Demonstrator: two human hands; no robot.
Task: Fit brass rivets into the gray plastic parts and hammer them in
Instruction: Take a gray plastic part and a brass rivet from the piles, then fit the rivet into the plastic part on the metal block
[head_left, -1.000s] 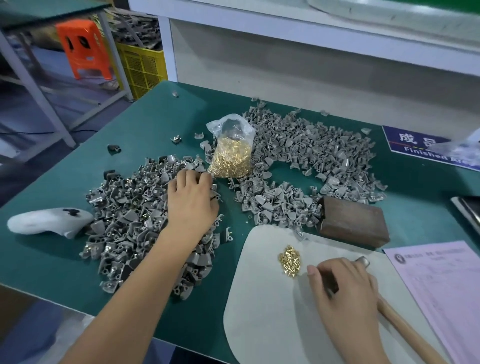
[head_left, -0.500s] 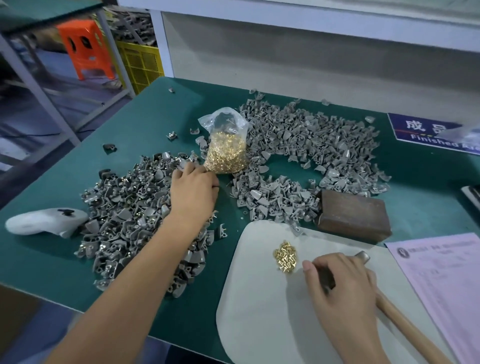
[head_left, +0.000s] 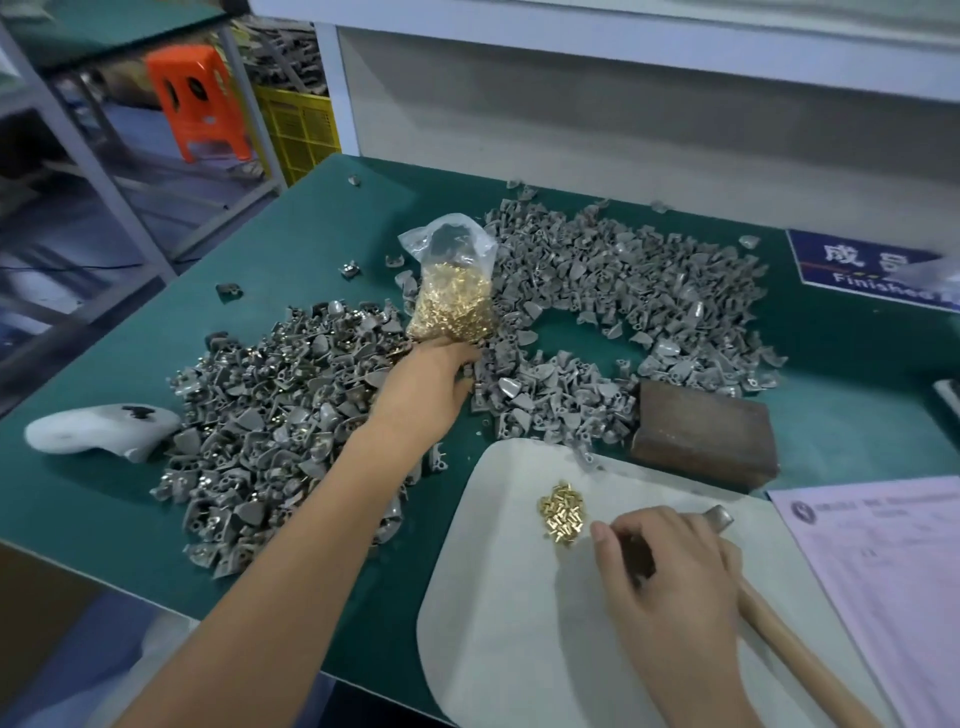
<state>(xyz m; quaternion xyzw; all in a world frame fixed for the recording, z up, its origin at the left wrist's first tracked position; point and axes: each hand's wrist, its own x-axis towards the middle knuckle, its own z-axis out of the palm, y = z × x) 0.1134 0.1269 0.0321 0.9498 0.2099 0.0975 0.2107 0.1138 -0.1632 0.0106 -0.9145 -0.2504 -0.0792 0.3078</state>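
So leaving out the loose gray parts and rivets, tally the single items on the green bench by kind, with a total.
Bag of brass rivets: 1
Hammer: 1
Brown block: 1
White mat: 1
White controller: 1
Pink paper: 1
Total: 6

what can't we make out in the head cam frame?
- Left hand fingertips: hidden under the rivet bag; hold unclear.
- Hammer head: mostly covered by the right hand; handle cut off at the bottom edge.
- Blue sign: cut off at the right edge.
- Pink form: print too blurred to read.
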